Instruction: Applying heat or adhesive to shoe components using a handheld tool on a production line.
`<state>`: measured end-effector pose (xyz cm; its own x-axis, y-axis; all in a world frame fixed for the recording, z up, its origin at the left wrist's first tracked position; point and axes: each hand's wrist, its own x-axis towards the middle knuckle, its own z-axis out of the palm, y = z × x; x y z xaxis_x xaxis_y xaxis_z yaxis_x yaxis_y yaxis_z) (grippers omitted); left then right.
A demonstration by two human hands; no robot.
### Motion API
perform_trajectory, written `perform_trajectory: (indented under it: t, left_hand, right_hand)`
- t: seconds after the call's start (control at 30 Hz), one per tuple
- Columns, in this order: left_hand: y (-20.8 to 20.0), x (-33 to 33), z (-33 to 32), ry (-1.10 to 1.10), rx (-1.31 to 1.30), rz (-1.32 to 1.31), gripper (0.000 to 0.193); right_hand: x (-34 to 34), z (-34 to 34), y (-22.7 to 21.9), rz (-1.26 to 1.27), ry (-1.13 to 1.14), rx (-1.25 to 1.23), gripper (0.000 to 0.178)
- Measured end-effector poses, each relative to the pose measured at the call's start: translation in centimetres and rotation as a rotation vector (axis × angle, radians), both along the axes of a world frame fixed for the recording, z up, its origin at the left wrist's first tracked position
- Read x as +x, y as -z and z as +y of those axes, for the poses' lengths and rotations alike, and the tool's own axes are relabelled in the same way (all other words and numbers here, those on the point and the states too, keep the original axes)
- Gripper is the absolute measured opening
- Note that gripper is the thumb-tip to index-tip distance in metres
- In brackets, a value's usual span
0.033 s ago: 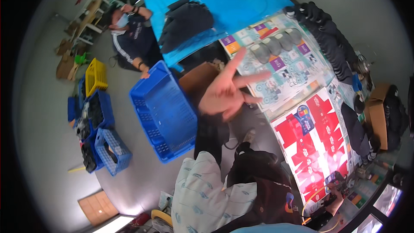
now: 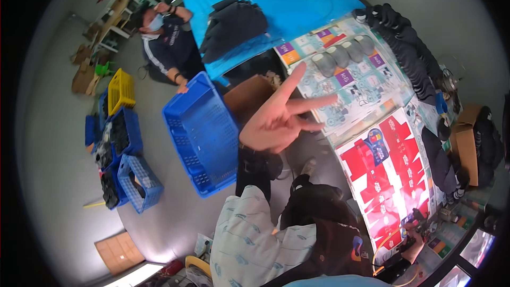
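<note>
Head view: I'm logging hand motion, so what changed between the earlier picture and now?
The left hand moved slightly toward the picture's lower edge, its heel now overlapping the blue plastic crate in view. The whole view shifted a little too. No grasp or release shows. The co-worker's hand stayed at the crate's upper rim, and the right hand near the red-and-white printed sheets.

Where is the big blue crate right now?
In the head view, the big blue crate is left of centre, just left of the person's outstretched left hand, with a co-worker's hand at its upper rim.
</note>
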<state>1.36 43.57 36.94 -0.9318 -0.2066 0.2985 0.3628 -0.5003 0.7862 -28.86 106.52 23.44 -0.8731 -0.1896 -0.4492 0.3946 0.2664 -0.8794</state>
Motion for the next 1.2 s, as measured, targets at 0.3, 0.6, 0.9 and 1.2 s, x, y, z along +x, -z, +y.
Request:
perform_trajectory:
  t: [0.3, 0.6, 0.9, 1.2]
  left_hand:
    - [-2.5, -3.5, 17.1, 0.571, 0.338, 0.582, 0.117]
    - [2.6, -4.3, 24.2, 0.361, -0.302, 0.054, 0.092]
    - [1.9, -15.4, 38.6, 0.493, -1.296, 0.196, 0.050]
    - [20.6, -39.9, 37.0, -0.032, -1.316, 0.060, 0.072]
  right_hand:
    - [1.7, -0.9, -2.2, -0.060, -0.120, -0.118, 0.041]
    - [6.7, 6.7, -3.0, -0.073, -0.115, -0.178, 0.047]
    - [5.5, 16.8, -1.3, -0.114, 0.131, -0.288, 0.032]
    - [6.0, 14.9, -1.1, -0.084, 0.238, -0.143, 0.052]
